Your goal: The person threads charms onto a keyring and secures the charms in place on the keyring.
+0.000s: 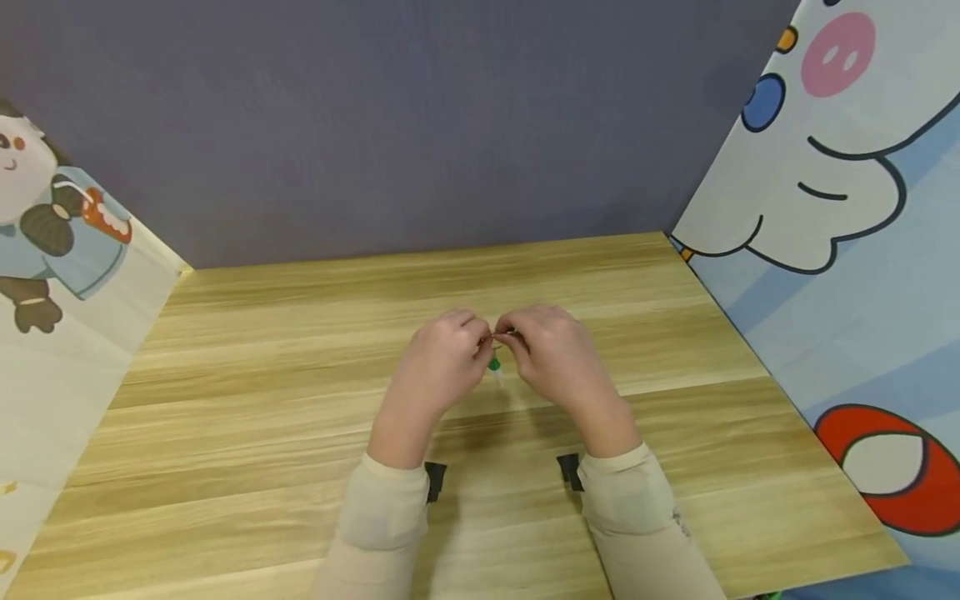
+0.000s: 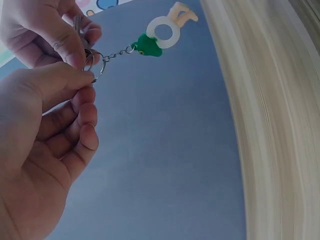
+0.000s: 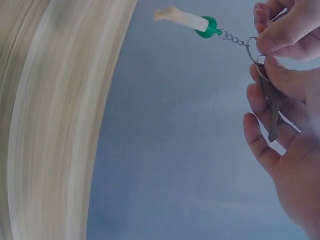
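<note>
Above the middle of the wooden table, both hands meet at a metal key ring point(image 3: 249, 54). My left hand point(image 1: 444, 358) pinches the ring between thumb and index finger, the other fingers curled. Close beside it, my right hand point(image 1: 557, 354) pinches a key point(image 3: 274, 112) at its head, where it meets the ring; the blade points away below the thumb. From the ring runs a short chain point(image 3: 233, 38) to a keychain charm point(image 2: 150, 46) with a green head, a white ring-shaped middle and pale legs. In the head view the charm hangs between the hands, and the key is mostly hidden by fingers.
The wooden tabletop point(image 1: 300, 350) spreads around the hands. A grey-blue panel point(image 1: 420, 125) stands at its back, with cartoon-printed panels at the left point(image 1: 75, 350) and right point(image 1: 810, 317). Black pieces point(image 1: 435, 480) show beside both wrists.
</note>
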Action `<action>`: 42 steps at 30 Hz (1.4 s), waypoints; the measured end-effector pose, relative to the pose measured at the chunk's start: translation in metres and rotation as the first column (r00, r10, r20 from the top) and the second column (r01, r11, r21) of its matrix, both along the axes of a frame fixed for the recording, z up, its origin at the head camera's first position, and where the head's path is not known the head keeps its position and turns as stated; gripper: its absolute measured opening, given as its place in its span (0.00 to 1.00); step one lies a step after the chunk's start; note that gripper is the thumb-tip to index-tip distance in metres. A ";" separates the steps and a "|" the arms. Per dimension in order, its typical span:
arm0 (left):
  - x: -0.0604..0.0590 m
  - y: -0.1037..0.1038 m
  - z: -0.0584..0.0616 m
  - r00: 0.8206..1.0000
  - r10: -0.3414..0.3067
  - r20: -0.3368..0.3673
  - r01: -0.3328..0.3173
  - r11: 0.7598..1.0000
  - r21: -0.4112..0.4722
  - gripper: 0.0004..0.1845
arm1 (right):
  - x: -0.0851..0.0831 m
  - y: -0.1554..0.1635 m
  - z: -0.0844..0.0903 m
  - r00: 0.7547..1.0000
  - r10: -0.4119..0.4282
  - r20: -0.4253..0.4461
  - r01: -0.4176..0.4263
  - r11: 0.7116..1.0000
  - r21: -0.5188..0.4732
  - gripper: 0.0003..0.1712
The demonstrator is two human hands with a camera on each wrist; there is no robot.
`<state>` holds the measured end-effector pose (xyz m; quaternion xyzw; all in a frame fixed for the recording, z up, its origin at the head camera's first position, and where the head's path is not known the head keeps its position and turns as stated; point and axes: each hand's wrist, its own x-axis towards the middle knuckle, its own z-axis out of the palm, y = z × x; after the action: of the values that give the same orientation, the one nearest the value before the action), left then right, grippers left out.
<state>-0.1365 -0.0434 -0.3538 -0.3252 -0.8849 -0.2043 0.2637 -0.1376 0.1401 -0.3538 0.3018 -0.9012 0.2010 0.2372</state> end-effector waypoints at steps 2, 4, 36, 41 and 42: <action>-0.001 -0.001 0.000 1.000 0.000 0.011 0.000 1.000 -0.006 0.06 | -0.001 0.000 -0.001 1.000 0.004 0.005 -0.004 1.000 -0.001 0.03; -0.002 -0.001 -0.002 1.000 0.004 0.006 -0.004 1.000 -0.017 0.07 | -0.002 -0.001 -0.002 1.000 0.004 0.015 -0.004 1.000 -0.009 0.04; -0.014 0.007 -0.016 0.894 -0.080 0.441 -0.257 0.715 0.650 0.08 | -0.013 -0.009 -0.002 0.977 0.057 0.204 0.051 0.870 -0.490 0.04; -0.013 0.011 -0.011 0.858 -0.074 0.508 -0.326 0.686 0.650 0.08 | -0.014 -0.010 -0.004 0.967 0.074 0.245 0.069 0.847 -0.527 0.05; -0.012 0.011 -0.010 0.852 -0.071 0.519 -0.337 0.683 0.647 0.08 | -0.015 -0.010 -0.004 0.964 0.077 0.254 0.074 0.841 -0.535 0.05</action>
<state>-0.1487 -0.0323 -0.3639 -0.0626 -0.7920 -0.5903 0.1432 -0.1522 0.1306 -0.3575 0.1938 -0.8312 0.4855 0.1892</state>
